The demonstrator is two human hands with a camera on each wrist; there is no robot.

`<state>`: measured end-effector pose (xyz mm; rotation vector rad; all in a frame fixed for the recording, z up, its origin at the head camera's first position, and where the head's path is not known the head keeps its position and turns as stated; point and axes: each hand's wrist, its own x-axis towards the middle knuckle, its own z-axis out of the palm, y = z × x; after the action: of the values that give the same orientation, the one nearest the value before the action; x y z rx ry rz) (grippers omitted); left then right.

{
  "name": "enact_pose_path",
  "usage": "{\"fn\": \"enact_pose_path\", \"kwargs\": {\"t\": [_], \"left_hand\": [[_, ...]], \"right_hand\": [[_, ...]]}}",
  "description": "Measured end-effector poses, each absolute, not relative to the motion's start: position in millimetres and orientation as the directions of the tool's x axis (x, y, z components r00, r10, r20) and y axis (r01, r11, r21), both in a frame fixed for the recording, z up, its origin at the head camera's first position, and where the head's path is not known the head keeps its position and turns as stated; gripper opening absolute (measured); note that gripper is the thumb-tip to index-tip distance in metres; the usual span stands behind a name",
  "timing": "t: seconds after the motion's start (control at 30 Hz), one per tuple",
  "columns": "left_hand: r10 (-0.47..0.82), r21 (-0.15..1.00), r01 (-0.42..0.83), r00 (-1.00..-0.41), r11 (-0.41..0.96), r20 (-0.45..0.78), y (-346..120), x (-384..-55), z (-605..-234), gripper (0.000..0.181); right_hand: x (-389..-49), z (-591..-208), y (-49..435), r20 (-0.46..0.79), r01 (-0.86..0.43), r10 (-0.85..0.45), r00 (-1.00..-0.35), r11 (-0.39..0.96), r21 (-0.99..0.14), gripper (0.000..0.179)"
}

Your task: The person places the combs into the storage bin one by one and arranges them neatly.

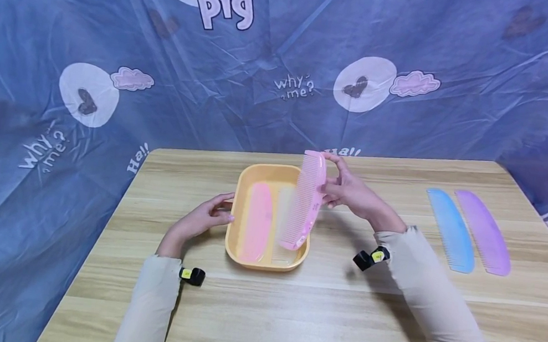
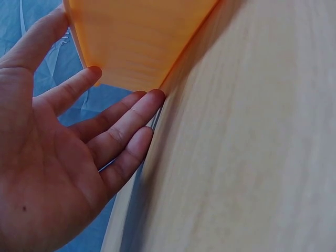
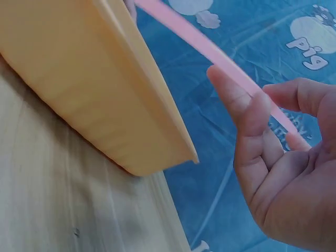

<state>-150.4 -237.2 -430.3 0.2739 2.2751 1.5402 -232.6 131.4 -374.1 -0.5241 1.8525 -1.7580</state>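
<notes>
My right hand [image 1: 349, 191] pinches a pink comb [image 1: 307, 199] by its spine, thumb on one side and fingers on the other. The comb is tilted over the right side of a yellow tray [image 1: 264, 267], its teeth facing left. Inside the tray lie another pink comb [image 1: 258, 222] on the left and a pale, whitish comb [image 1: 281, 222], partly hidden by the held one. Against the tray's left side, my left hand [image 1: 202, 220] touches the rim and outer wall with extended fingers; the left wrist view shows its fingertips [image 2: 155, 96] at the wall's lower edge.
To the right on the wooden table [image 1: 338, 322] lie a blue comb [image 1: 452, 231] and a purple comb [image 1: 484, 233], side by side. A blue printed cloth [image 1: 260, 114] hangs behind the table's back edge and down its left side.
</notes>
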Motion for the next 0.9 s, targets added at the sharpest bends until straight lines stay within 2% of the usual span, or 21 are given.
{"fn": "enact_pose_path", "kwargs": {"t": [0.37,0.9], "left_hand": [[0.38,0.932,-0.038,-0.907,0.36,-0.184,-239,-150,-432,0.069],[0.382,0.924,-0.023,-0.906,0.382,-0.18,-240,-150,-434,0.069]], "right_hand": [[-222,-383,115,-0.109,0.077,-0.663,-0.741,0.076,-0.994,0.077],[-215,-387,105,-0.116,0.06,-0.696,-0.709,0.104,-0.993,0.081]]}}
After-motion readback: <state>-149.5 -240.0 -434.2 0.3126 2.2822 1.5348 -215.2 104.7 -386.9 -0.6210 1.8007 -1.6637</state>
